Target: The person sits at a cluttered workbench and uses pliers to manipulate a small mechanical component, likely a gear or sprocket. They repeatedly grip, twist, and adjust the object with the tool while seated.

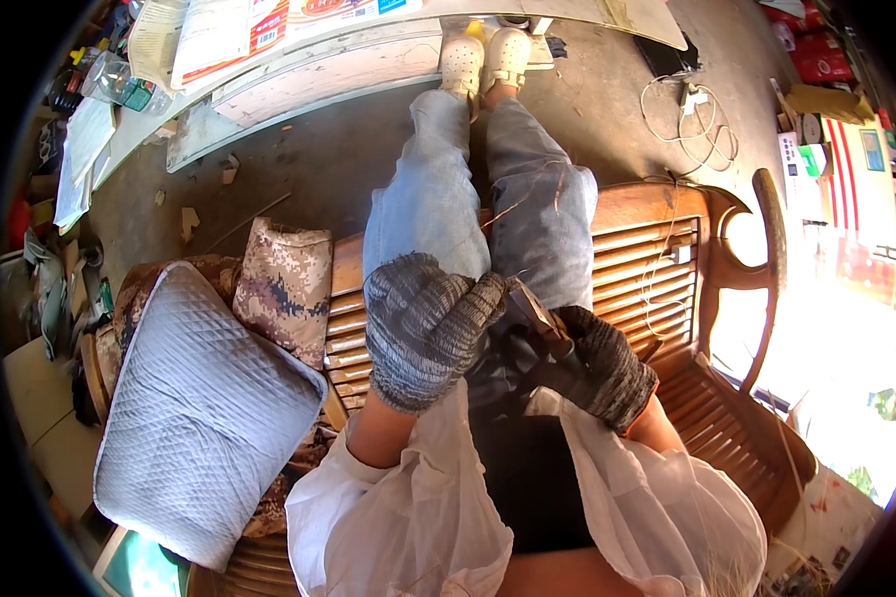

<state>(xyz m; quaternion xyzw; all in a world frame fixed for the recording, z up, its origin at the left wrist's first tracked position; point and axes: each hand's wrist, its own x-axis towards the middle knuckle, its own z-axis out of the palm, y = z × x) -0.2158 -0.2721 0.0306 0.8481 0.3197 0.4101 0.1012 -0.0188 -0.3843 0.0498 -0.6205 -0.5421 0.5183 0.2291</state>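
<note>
My left hand (430,323), in a grey knitted glove, is closed over my lap, thumb and fingertips pressed together. What it pinches is too small to make out. My right hand (607,366), gloved alike, is wrapped around what looks like a small knife (540,316) with a brown handle. Its flat, narrow end points up toward the left fingertips. Thin brown strands (509,212) lie across my jeans (418,214) above the hands. Dark material covers my lap between the gloves, and its kind is unclear.
I sit on a slatted wooden bench (657,279). A grey quilted cushion (204,408) and a camouflage cushion (284,284) are at my left. Ahead stands a low table (319,85) with papers; a white cable (702,124) coils on the floor. Boxes (851,184) stand far right.
</note>
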